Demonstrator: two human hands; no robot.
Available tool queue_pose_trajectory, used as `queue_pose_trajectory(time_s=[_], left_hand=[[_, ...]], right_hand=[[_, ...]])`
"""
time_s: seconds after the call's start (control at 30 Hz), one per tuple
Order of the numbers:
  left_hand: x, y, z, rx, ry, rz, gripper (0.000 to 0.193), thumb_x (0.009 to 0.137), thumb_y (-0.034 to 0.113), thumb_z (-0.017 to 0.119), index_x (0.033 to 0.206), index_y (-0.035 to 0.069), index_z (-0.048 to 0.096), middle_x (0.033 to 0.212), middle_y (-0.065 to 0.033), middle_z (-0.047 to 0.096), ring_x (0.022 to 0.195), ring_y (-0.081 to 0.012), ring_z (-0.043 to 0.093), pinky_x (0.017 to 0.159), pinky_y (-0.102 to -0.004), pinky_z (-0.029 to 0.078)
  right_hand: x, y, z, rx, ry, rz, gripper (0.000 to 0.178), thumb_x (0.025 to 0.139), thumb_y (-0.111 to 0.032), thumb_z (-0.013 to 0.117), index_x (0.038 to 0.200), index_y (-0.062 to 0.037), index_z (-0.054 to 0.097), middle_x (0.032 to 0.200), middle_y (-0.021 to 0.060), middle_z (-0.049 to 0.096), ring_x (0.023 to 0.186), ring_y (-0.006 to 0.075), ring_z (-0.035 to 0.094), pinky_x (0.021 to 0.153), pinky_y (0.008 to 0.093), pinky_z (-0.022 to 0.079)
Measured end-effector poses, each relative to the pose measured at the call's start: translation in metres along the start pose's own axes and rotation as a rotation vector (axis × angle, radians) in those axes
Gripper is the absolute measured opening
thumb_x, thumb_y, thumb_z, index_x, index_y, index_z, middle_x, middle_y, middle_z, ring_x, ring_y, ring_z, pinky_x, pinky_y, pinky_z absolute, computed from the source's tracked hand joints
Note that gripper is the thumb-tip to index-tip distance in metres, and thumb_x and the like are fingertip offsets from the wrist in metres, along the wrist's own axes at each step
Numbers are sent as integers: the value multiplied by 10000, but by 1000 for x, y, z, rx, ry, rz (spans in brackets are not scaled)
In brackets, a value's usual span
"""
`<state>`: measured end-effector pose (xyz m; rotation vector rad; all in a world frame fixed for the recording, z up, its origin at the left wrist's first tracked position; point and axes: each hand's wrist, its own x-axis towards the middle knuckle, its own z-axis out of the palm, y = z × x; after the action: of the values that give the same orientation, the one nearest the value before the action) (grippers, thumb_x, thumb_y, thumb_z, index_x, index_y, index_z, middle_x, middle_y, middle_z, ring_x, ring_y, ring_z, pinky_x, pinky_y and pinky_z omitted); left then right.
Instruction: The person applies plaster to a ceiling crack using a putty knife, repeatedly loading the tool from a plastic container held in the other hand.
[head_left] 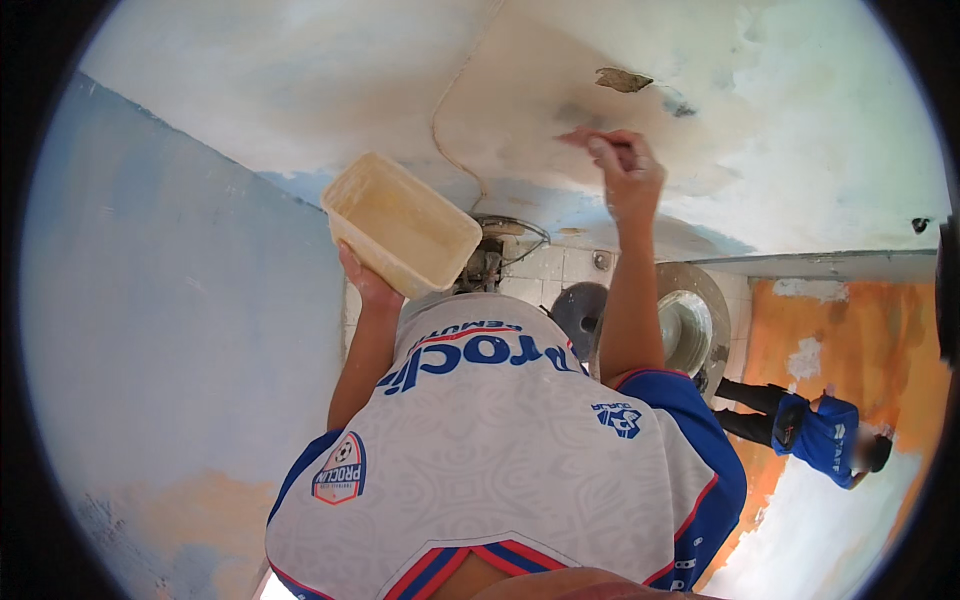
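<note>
My left hand [369,279] grips the side of a cream rectangular plastic tub [410,235], tilted so its inside shows. A pale residue coats the tub, and how much lies in it is hard to tell. Further up and to the right, my right hand [630,172] is raised with bent fingers, pinching a flat reddish putty spreader [576,137], partly blurred. Its edge is at or very near the pale wall [520,90]; contact is not certain. Smudged grey-brown patches mark the wall around it. A ragged broken spot [623,80] sits just above my right hand.
A thin cable or crack [436,118] runs down the wall to coiled dark wires [515,235]. Below stand a dark round disc [580,308] and a round grey basin [685,335]. Another person [825,435] in blue is at right beside an orange wall [850,325]. A blue-grey wall [190,300] rises at left.
</note>
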<state>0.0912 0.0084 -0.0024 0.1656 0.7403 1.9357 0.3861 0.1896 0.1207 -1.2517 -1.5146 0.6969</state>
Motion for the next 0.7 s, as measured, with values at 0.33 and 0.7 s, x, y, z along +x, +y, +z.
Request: queue_pose_trajectory(time_s=[0.33, 0.7], left_hand=[[-11, -2, -9, -38, 19, -18, 720, 999, 646, 352, 1541, 174, 314, 1519, -90, 435, 1362, -300, 464, 1113, -455, 424], [-22, -1, -10, -32, 44, -35, 724, 993, 654, 360, 1531, 171, 339, 1521, -91, 439, 1363, -309, 463, 1110, -457, 427]], right_hand=[[26, -65, -10, 360, 161, -127, 238, 853, -147, 793, 995, 8, 682, 845, 88, 754, 749, 96, 686, 647, 250, 512], [44, -64, -18, 298, 140, -159, 159, 892, -82, 755, 999, 7, 676, 866, 94, 748, 734, 119, 678, 663, 237, 519]])
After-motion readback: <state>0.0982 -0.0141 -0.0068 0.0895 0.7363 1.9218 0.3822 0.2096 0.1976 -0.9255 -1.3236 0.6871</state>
